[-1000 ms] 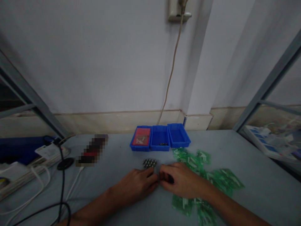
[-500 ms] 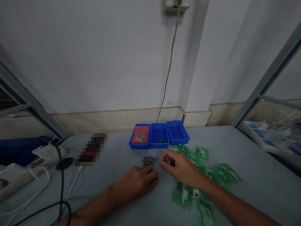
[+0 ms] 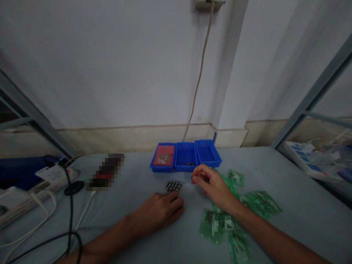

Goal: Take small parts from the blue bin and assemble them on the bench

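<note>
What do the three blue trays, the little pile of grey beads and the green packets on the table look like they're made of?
Three blue trays: likely moulded plastic, uniform matte colour, rimmed walls. Pile of grey beads, by the left hand: probably metal, going by bright glints. Green packets: thin translucent plastic film, glossy, contents showing through.

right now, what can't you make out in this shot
All in the head view:
The small dark piece pinched by the right hand is too small to identify.
Anything under the left hand is hidden by its palm.
The pixelated patch on the table is blurred out.
The wall socket is cut off by the top edge.
The bits in the middle blue bin are too small and dim.
</note>
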The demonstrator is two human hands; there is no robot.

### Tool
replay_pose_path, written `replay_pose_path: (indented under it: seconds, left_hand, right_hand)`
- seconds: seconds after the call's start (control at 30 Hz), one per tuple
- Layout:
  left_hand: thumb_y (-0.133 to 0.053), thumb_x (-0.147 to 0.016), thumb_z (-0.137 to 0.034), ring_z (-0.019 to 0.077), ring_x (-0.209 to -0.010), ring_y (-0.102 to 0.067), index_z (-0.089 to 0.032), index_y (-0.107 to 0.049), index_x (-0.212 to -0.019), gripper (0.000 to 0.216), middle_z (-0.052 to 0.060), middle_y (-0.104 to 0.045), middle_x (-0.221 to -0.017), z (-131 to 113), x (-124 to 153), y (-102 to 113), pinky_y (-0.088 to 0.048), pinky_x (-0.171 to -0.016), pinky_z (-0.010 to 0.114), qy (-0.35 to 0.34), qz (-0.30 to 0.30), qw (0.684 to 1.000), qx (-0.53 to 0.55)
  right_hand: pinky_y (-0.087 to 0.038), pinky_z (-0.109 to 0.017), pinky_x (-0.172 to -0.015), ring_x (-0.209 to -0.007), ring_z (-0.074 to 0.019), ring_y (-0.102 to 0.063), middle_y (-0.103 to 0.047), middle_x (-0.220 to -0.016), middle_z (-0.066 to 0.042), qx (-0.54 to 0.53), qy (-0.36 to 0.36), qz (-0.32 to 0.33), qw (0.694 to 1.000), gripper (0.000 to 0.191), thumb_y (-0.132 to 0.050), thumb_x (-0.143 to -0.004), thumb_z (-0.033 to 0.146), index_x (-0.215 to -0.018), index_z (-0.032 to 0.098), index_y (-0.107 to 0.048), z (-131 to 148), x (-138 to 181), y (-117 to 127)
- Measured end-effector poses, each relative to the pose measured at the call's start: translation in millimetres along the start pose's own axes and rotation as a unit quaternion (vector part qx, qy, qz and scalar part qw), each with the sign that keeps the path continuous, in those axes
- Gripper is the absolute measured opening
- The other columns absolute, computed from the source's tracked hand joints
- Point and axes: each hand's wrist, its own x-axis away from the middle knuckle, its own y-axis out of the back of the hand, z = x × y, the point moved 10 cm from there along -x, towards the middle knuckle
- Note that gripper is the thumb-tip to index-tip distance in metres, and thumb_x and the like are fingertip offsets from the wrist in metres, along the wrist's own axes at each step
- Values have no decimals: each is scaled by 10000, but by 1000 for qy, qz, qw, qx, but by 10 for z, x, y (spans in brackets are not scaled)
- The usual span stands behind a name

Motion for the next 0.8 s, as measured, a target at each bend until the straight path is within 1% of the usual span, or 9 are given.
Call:
replay_pose_path:
  seconds: [0.13,0.23,0.33,0.57,0.8]
  left_hand:
    - [-405,-1109,-298,149,-701,-651,-193,-590,-999,239,33,-648,-943,-5,-5,11,-524,-601,247,2,7,1000,2]
    - [-425,-1104,-296,150,-696,-647,-195,-588,-1003,217,29,-649,-944,-2,-9,2,-530,-606,253,6,20,1000,-4]
    - [-443,-1096,-294,157,-697,-651,-195,-587,-1005,197,26,-647,-938,1,-12,-13,-531,-600,258,9,29,1000,-7]
    - [-445,-1096,-302,159,-687,-645,-194,-583,-1012,194,32,-646,-949,4,-3,-26,-529,-595,267,6,22,1000,-7]
    - [-434,-1101,-301,148,-686,-640,-193,-588,-994,217,31,-644,-927,0,-4,-4,-510,-600,248,6,13,1000,0]
  right_hand:
    - [-303,-226,-447,-487,-94,-420,-674,-804,4,-51,-25,9,998,217,-645,-932,437,-933,224,-600,-18,-1,-23]
    - [-292,-215,-412,-465,-83,-404,-674,-803,4,-68,-28,7,997,241,-658,-921,456,-929,222,-600,-16,-4,-16]
    - [-294,-209,-401,-466,-81,-410,-667,-796,9,-79,-34,1,996,234,-667,-917,446,-924,222,-601,-28,-2,-2]
    - [-302,-208,-400,-465,-78,-422,-663,-794,15,-84,-40,-7,996,218,-678,-910,428,-915,219,-617,-45,10,19]
    - [-280,-204,-396,-455,-70,-403,-697,-803,0,-115,-59,-14,992,264,-686,-910,461,-922,199,-656,-104,-3,26]
